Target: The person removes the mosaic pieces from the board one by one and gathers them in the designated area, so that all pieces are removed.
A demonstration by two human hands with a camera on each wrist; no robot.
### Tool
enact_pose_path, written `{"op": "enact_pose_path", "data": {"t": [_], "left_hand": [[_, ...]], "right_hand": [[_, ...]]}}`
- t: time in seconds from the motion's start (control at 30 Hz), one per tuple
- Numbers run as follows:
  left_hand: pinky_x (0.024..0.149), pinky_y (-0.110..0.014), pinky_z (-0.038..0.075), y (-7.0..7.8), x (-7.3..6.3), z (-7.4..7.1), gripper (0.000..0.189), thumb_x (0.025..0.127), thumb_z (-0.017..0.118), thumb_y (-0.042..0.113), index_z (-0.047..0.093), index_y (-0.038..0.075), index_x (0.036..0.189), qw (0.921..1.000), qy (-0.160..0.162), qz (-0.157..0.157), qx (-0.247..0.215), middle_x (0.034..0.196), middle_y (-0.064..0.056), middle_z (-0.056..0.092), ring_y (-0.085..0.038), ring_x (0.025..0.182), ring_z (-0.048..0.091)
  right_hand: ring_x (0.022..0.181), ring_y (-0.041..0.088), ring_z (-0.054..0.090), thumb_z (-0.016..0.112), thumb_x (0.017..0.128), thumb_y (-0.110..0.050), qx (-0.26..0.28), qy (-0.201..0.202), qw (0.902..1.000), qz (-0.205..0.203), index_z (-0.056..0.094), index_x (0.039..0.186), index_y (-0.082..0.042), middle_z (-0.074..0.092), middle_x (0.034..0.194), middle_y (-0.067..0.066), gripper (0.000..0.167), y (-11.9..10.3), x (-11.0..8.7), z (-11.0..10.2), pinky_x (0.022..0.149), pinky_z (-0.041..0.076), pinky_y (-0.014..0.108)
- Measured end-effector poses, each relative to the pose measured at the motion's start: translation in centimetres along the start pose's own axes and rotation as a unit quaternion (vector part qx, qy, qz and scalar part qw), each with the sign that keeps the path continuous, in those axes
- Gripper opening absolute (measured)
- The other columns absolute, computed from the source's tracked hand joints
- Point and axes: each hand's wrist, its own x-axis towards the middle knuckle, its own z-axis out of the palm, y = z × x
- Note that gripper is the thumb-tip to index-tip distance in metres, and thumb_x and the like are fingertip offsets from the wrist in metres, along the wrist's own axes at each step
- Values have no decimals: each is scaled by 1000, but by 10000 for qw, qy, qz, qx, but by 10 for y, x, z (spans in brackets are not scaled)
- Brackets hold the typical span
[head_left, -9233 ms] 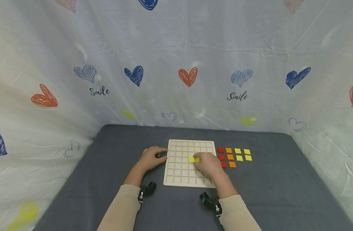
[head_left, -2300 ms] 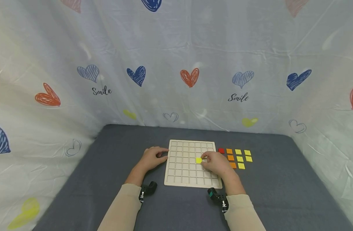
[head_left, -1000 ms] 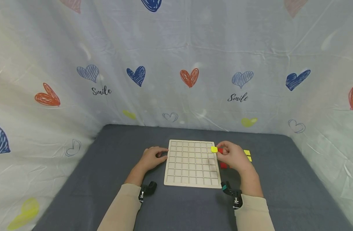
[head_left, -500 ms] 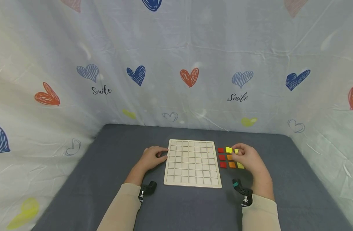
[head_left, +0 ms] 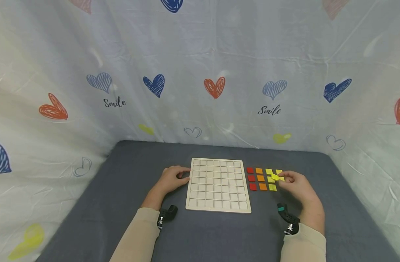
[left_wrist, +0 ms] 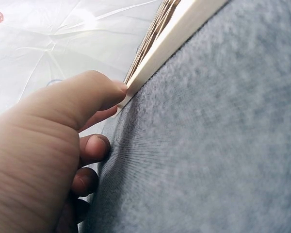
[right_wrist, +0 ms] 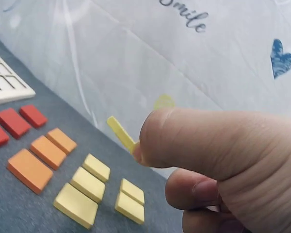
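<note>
My right hand (head_left: 296, 185) pinches a yellow square tile (head_left: 274, 177) between thumb and fingers, above the yellow tiles (head_left: 272, 187) right of the board. In the right wrist view the held tile (right_wrist: 121, 133) is tilted and clear of the table, and the yellow tiles (right_wrist: 76, 205) lie below it in two rows. My left hand (head_left: 170, 179) rests at the left edge of the wooden grid board (head_left: 216, 210), its thumb and index finger against the rim. The left wrist view shows the thumb touching the board's side (left_wrist: 160, 53), with the other fingers loosely bent.
Between the board and the yellow tiles lie a column of red tiles (head_left: 251, 178) and a column of orange tiles (head_left: 261, 178). Dark grey cloth (head_left: 206, 236) covers the table. A white curtain (head_left: 186, 54) printed with hearts hangs behind and at both sides.
Two yellow tiles on the board earlier are gone from it. My right hand lifted the last one and carried it right, over the red and orange tiles. My left hand has stayed put.
</note>
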Motion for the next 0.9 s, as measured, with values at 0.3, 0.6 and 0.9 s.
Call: {"op": "enact_pose_path", "data": {"t": [0.3,0.6,0.9], "left_hand": [[78,-41,28,1,0,-1,38,94,78,33,74,21,129,10000,-29,-48,18,69,5,46,-14,65,40],[77,-40,28,2,1,1,38,93,78,33,74,21,130,10000,-14,-75,60,69,5,46,-14,64,40],[77,-41,27,1,0,0,39,94,77,32,73,21,131,10000,-34,-44,1,69,5,45,-15,64,40]], "right_hand": [[63,18,43,61,95,-20,-14,-37,9988,491,55,132,11,44,70,0,49,24,-5,-9,62,37,36],[73,20,46,63,93,-18,-108,-93,9975,693,60,123,11,48,75,2,42,41,-3,-10,68,37,37],[75,23,46,62,94,-18,-279,27,9961,842,62,128,8,47,78,5,43,42,2,-5,68,35,39]]}}
